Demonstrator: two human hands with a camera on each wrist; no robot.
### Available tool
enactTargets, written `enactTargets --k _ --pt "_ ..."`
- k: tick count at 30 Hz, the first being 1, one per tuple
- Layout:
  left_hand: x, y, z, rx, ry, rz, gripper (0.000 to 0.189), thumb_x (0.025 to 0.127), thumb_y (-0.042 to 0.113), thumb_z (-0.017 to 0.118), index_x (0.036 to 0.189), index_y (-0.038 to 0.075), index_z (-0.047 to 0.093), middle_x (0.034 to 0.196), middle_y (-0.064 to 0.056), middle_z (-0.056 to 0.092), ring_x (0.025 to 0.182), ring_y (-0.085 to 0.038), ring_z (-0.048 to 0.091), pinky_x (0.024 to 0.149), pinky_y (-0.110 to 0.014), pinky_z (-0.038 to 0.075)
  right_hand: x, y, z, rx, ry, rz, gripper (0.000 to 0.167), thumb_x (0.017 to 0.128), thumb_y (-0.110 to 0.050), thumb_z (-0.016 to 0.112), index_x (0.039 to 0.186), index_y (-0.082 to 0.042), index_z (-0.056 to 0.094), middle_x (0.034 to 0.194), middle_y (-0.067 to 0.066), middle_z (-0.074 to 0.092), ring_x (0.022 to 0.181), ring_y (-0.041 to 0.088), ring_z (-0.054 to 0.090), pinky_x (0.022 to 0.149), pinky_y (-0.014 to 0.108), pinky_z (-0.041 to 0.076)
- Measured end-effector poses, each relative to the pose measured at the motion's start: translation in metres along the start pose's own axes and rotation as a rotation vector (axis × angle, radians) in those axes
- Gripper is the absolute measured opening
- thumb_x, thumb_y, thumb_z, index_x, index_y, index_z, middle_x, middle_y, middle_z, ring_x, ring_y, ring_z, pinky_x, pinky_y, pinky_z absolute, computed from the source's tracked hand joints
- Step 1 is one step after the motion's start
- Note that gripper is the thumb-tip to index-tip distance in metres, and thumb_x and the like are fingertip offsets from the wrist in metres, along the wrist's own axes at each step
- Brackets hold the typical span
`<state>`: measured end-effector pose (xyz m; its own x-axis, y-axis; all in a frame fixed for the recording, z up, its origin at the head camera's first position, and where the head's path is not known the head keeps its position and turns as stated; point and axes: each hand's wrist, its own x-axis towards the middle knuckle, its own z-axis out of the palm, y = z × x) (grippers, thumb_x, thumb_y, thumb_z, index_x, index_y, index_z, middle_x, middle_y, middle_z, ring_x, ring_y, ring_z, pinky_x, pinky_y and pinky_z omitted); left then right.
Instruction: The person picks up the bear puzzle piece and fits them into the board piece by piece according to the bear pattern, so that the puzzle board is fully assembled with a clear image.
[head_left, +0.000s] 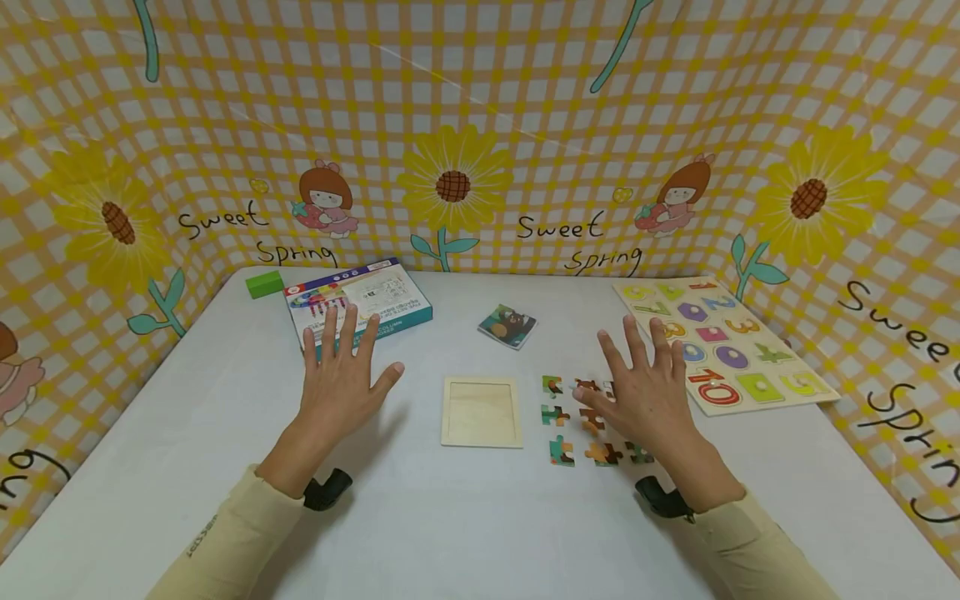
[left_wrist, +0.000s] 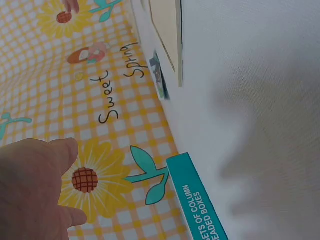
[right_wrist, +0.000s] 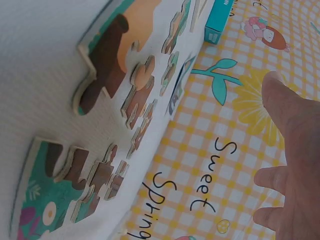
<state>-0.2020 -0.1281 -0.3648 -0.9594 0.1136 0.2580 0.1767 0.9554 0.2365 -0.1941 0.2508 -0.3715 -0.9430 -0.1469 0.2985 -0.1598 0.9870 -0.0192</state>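
Observation:
Both hands are held above the white table with fingers spread, and neither holds anything. My left hand (head_left: 337,383) is over the table's left part, its fingertips in front of a flat box (head_left: 397,304) with a teal side. Over the jigsaw pieces (head_left: 555,415) hovers my right hand (head_left: 648,387), hiding some of them. In the right wrist view the pieces (right_wrist: 100,75) lie apart in rows, with brown, orange and green printing. Between the hands lies a square wooden puzzle frame (head_left: 481,412) with a raised rim. Behind it is a small picture card (head_left: 507,325) with a brown animal.
A green block (head_left: 264,284) sits at the back left beside the box. On the right lies a wooden number board (head_left: 738,350) with coloured numerals and shapes. A checked cloth with sunflowers (head_left: 453,187) rises around the table's back and sides.

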Motion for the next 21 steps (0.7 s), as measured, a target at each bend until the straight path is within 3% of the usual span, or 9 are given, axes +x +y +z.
enactTargets --k 21 --pt "0.0002 0.0066 0.0034 -0.023 -0.016 0.019 0.078 0.091 0.058 0.044 0.151 0.014 0.021 0.159 -0.016 0.005 0.147 -0.035 -0.01 0.113 -0.06 -0.006 -0.0001 -0.0091 -0.0019 0.026 0.045 -0.061 0.091 0.077 -0.057 0.066 0.147 -0.011 0.03 0.157 0.021 0.01 0.145 0.044 -0.003 0.109 0.067 0.004"
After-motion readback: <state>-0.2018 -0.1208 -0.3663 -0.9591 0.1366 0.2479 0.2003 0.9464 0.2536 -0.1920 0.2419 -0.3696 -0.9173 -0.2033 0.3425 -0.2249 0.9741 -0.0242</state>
